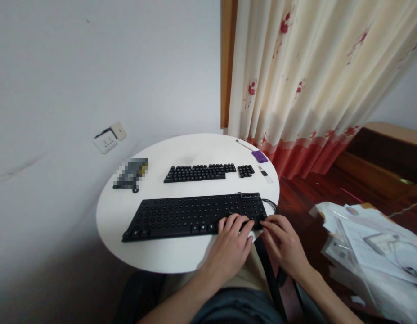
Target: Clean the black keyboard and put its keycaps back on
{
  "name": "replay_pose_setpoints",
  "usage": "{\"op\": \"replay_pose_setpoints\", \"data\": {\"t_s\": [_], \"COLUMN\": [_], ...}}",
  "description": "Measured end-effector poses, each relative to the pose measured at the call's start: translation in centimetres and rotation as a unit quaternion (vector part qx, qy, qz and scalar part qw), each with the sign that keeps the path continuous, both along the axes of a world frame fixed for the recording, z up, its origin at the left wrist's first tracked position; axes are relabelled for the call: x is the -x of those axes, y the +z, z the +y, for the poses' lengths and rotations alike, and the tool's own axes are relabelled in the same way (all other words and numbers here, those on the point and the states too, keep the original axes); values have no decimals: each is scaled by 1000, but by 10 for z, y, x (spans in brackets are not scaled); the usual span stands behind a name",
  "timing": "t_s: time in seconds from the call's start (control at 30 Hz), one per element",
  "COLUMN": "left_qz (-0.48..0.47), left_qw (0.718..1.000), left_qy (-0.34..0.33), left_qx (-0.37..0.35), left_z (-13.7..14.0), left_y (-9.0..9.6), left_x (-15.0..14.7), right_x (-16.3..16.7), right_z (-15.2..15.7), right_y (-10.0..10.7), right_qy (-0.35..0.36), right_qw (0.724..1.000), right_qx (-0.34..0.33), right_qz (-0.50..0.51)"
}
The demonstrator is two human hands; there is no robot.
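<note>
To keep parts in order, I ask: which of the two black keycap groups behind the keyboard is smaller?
The right group, nearer the purple item; the left group is far wider.

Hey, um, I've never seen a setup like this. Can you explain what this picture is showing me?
Sure. There's no machine here, just a person's two bare hands. The single picture comes from a camera worn on the person's head, looking forward and down.

The left hand rests at the near right part of a black keyboard; the right hand has its fingertips at the keyboard's right end. I can't tell whether the fingers pinch anything small.

All this is on a white round table. Beyond the keyboard lie rows of loose black keys and a smaller block of keys. A purple item lies near the far right edge, and a blurred-out dark object sits at the left.
</note>
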State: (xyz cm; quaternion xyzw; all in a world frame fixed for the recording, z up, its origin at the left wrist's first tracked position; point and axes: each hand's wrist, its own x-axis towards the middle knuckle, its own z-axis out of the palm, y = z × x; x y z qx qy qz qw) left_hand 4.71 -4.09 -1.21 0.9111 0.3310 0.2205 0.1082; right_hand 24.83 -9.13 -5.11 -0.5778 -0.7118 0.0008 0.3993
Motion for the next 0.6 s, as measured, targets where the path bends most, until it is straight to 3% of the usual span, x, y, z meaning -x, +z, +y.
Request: {"op": "replay_pose_setpoints", "data": {"t_s": [0.17,0.3,0.43,0.6], "left_qz": [-66,-120,-129,-102], "left_qw": [998,990,971,931], "left_qy": [9,68,186,331], "left_qx": [-4,-35,-77,-118], "left_z": [-2,1,20,58], "left_y": [-5,-7,-5,-9], "left_x": [6,30,82,168], "right_x": [0,2,8,25], "right_z": [-2,-4,-7,-12], "right_y": [-14,-19,-24,-36], "right_qy": [-18,-20,-36,-70], "right_qw": [1000,999,999,996], "right_qx": [-13,-22,-32,-54], "right_qz": [-4,-12,-7,-12]}}
